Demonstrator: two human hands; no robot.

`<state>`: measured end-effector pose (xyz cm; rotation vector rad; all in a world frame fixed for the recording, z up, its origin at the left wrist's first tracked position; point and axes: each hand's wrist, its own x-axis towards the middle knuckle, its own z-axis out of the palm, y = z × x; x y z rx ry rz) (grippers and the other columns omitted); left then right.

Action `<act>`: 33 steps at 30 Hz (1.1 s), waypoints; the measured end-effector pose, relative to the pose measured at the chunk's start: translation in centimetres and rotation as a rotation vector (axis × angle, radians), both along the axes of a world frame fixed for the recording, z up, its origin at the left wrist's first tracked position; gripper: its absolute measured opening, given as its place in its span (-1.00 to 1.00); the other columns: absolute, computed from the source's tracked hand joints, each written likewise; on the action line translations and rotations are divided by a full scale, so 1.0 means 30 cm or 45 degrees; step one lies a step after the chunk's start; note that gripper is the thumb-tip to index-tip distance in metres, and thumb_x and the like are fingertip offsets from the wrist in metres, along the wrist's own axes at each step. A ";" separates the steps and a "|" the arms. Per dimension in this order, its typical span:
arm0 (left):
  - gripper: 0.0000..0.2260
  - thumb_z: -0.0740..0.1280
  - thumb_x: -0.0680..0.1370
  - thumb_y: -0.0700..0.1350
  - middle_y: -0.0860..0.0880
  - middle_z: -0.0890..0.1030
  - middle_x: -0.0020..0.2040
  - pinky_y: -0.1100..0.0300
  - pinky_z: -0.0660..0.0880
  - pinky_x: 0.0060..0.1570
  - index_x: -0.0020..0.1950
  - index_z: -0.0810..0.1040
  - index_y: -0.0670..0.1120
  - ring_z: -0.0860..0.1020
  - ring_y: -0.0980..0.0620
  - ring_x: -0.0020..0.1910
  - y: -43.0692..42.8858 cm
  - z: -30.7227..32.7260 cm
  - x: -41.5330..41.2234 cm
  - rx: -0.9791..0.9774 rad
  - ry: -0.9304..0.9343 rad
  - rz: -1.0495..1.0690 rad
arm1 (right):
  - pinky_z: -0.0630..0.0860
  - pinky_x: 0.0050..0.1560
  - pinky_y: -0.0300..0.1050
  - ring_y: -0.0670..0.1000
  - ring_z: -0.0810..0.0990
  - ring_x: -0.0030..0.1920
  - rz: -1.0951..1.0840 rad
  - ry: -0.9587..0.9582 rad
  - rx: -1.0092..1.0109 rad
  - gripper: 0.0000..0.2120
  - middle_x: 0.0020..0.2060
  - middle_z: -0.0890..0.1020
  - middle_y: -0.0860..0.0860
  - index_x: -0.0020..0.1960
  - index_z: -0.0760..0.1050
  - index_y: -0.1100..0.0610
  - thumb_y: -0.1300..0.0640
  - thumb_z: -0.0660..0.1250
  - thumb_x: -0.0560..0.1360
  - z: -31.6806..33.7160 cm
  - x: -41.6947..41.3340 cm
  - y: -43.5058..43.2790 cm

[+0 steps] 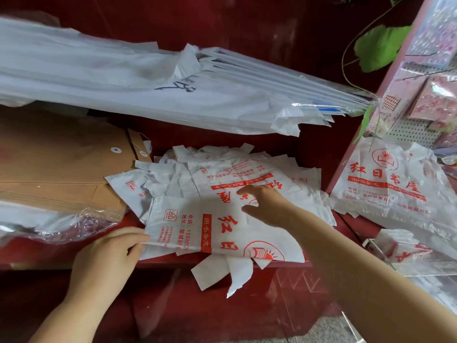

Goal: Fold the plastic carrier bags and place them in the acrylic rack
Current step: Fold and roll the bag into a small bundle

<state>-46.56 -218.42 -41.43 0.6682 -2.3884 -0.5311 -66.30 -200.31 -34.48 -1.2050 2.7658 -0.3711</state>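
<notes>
Your left hand (108,248) is nearest you, at the front edge of the red shelf (49,253), thumb on top and fingers curled under, pinching the left end of the top carrier bag (197,229). That bag lies flat on the pile, its long axis running left to right along the front edge, red print facing up. Your right hand (264,204) rests on its far side with the fingers spread and loose, pressing rather than gripping.

Under it, the pile of bags (222,167) fans out toward the back of the shelf, and a few white handle strips (217,273) hang over the front edge.

The acrylic rack (385,253) stands at the shelf's right end with folded bags already in it, so your right hand is the nearer one; I judge the fold should close toward that side.

Brown envelopes (61,169) are stacked at the left end. Wrapped white sheets (123,78) slant overhead, and another printed bag (385,179) hangs on the right.
</notes>
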 end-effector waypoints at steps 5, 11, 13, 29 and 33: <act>-0.77 0.44 0.29 -0.46 -0.05 0.69 -0.12 0.09 0.47 -0.21 -0.22 0.70 -0.16 0.64 -0.11 -0.21 -0.011 -0.011 -0.026 0.062 0.046 0.017 | 0.25 0.34 -0.01 0.06 0.40 0.25 0.029 -0.089 0.314 -0.57 0.28 0.45 0.01 0.35 0.31 0.05 0.01 0.28 0.52 -0.020 -0.068 -0.076; -0.73 0.47 0.20 -0.52 -0.11 0.68 -0.16 0.04 0.50 -0.28 -0.26 0.69 -0.20 0.65 -0.11 -0.32 -0.027 -0.018 -0.055 -0.054 0.194 0.002 | 0.26 0.20 -0.20 -0.03 0.39 0.09 0.016 -0.252 0.414 -0.60 0.15 0.47 0.00 0.32 0.38 0.10 0.03 0.28 0.51 0.001 -0.085 -0.075; -0.74 0.46 0.23 -0.51 -0.12 0.68 -0.13 0.02 0.50 -0.25 -0.23 0.69 -0.21 0.65 -0.14 -0.27 -0.026 -0.015 -0.066 -0.053 0.234 0.013 | 0.24 0.19 -0.21 -0.03 0.37 0.09 0.024 -0.295 0.429 -0.60 0.15 0.46 -0.01 0.32 0.38 0.10 0.03 0.27 0.52 0.010 -0.078 -0.061; -0.54 -0.05 0.58 0.21 -0.03 0.57 0.18 0.23 0.39 0.14 0.24 0.43 -0.02 0.41 0.10 0.12 0.181 -0.054 -0.162 -0.361 0.135 -0.616 | 0.48 -0.02 -0.12 0.05 0.50 -0.06 -0.616 -0.715 -0.605 -0.73 -0.01 0.46 0.06 0.20 0.45 0.17 0.17 0.28 0.51 -0.081 -0.061 0.016; -0.39 -0.04 0.42 0.40 0.06 0.61 0.12 0.26 0.42 0.08 0.18 0.50 0.04 0.51 0.12 0.08 0.218 -0.081 -0.192 -0.422 -0.089 -0.744 | 0.40 -0.34 -0.27 0.02 0.47 -0.05 -0.572 -0.677 -0.590 -0.62 0.14 0.48 0.08 0.32 0.36 0.12 0.15 0.28 0.51 -0.081 -0.044 0.038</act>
